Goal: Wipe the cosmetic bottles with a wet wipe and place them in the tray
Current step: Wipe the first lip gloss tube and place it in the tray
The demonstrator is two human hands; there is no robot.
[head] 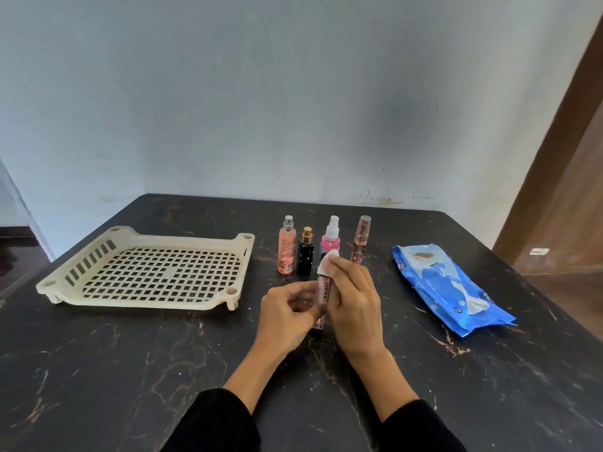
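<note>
Nearest the camera, two black sleeves (pixel 212 422) reach forward over a dark marbled table (pixel 130 370), and the bare forearms lead up to both hands, which meet around one small bottle. The left hand (pixel 287 313) pinches the lower part of a pink lip gloss tube (pixel 323 290) between thumb and fingertips, holding it nearly upright just above or on the tabletop; which of the two is hard to tell from this angle. The right hand (pixel 354 303) is closed on a white wet wipe (pixel 328 262), pressing it against the top end of the tube, so the wipe bunches out above the fingers. To the left, well apart from the hands, a cream plastic tray (pixel 54 285) with a slotted grid floor sits flat on the table, with nothing in it. To the right lies a blue pack of wipes (pixel 447 285), its flap side up, angled away from the hands. Just behind the hands four more bottles stand upright in a row: a peach spray bottle (pixel 287 247) with a silver top, a black bottle (pixel 305 256) with a gold cap, a pink spray bottle (pixel 331 241) with a white nozzle, and a slim clear tube (pixel 361 238). Behind the table rises a pale wall (pixel 293 93).
</note>
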